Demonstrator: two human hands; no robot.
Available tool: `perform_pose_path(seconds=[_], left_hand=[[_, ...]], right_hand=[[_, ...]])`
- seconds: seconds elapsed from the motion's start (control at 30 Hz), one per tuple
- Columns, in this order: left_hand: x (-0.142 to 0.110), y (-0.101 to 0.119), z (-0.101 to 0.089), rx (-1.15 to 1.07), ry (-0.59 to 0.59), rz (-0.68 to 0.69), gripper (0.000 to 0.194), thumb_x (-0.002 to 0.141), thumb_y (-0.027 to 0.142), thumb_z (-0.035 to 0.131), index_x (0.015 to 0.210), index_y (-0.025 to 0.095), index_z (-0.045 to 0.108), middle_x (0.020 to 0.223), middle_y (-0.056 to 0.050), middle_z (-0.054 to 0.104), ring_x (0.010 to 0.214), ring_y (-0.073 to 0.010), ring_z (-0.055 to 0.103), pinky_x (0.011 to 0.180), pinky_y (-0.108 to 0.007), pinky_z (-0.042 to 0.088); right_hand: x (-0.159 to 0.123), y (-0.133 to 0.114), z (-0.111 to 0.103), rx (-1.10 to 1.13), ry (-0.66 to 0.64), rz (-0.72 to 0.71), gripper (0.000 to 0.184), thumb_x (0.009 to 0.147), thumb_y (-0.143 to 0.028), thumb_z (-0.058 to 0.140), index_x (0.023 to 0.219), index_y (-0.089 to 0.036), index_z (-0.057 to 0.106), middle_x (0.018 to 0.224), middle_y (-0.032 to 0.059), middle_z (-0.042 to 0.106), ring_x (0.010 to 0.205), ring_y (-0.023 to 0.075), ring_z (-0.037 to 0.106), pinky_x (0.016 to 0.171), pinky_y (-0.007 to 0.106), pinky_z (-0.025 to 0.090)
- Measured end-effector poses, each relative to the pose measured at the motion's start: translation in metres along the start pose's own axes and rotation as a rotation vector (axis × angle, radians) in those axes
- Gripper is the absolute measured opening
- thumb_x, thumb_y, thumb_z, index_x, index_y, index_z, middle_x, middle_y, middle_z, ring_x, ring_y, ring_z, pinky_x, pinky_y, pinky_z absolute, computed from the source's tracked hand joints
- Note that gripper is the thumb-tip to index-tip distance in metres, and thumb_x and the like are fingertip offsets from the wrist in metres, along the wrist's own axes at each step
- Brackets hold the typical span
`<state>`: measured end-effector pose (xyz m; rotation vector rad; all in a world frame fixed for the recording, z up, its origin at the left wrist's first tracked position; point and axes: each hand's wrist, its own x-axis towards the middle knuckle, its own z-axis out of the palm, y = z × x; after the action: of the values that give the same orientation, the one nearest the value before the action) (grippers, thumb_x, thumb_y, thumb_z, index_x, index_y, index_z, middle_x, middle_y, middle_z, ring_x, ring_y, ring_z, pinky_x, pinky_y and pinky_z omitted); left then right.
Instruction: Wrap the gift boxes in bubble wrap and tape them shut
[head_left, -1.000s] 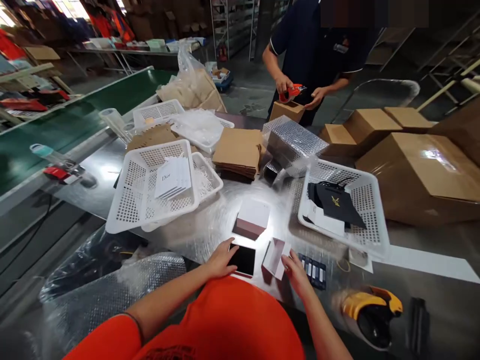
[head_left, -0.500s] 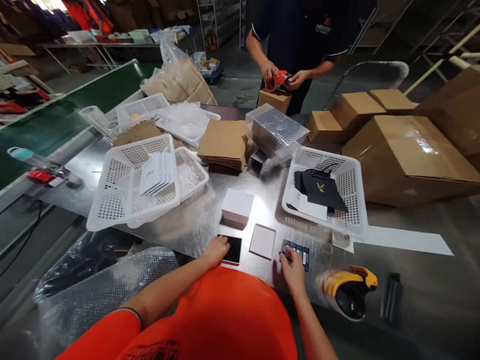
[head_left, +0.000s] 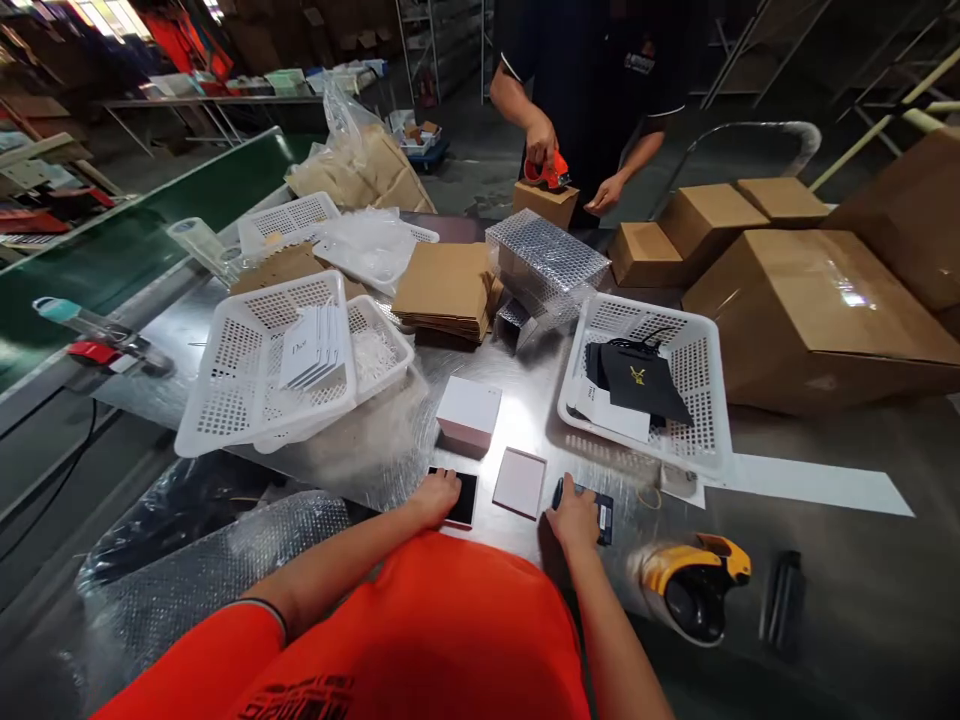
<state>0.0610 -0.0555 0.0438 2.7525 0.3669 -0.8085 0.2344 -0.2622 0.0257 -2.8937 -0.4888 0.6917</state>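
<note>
My left hand (head_left: 436, 498) rests at the left side of a shallow box (head_left: 465, 500) with a black inside, its fingers curled over the edge. To the right of that box lies a pale, square lid-like tray (head_left: 520, 482). My right hand (head_left: 574, 517) is closed over the left end of a row of small black packets (head_left: 604, 518) with white labels. A dark end shows beside its fingers; the rest of the grip is hidden. Behind the shallow box stands a white box (head_left: 469, 410) with pinkish sides.
White baskets stand left (head_left: 217, 365) and right (head_left: 712, 400), holding white cards and black pouches. A yellow tape dispenser (head_left: 697, 585) sits at the right. Further back are flat cartons (head_left: 446, 285), a bubble-wrapped box (head_left: 547, 250) and a co-worker (head_left: 600, 110) with a red tape dispenser (head_left: 551, 170).
My right hand has shifted left and forward over the black packets. My left hand stays at the shallow box. The co-worker's hands have parted, with the red dispenser lowered onto a carton.
</note>
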Motion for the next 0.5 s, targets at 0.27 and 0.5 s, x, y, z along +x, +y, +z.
perform_pose_path(seconds=[0.27,0.5], left_hand=[[-0.003,-0.001,-0.007,-0.028,0.004,0.014,0.035,0.081,0.007,0.06,0.116,0.009,0.063,0.117,-0.023,0.067,0.113,-0.0357,0.064,0.093,-0.046,0.054],[-0.004,-0.007,-0.006,-0.051,0.019,0.053,0.039,0.078,0.014,0.067,0.117,0.011,0.061,0.118,-0.021,0.068,0.112,-0.0361,0.064,0.094,-0.045,0.052]], right_hand=[[-0.006,-0.012,-0.017,-0.233,-0.078,-0.021,0.069,0.083,-0.011,0.056,0.15,-0.019,0.041,0.132,0.0253,0.05,0.108,0.033,0.065,0.082,0.039,0.051],[-0.013,0.009,-0.013,-0.017,0.007,-0.078,0.073,0.082,-0.029,0.06,0.148,-0.018,0.033,0.123,0.0191,0.059,0.109,0.0332,0.065,0.082,0.042,0.054]])
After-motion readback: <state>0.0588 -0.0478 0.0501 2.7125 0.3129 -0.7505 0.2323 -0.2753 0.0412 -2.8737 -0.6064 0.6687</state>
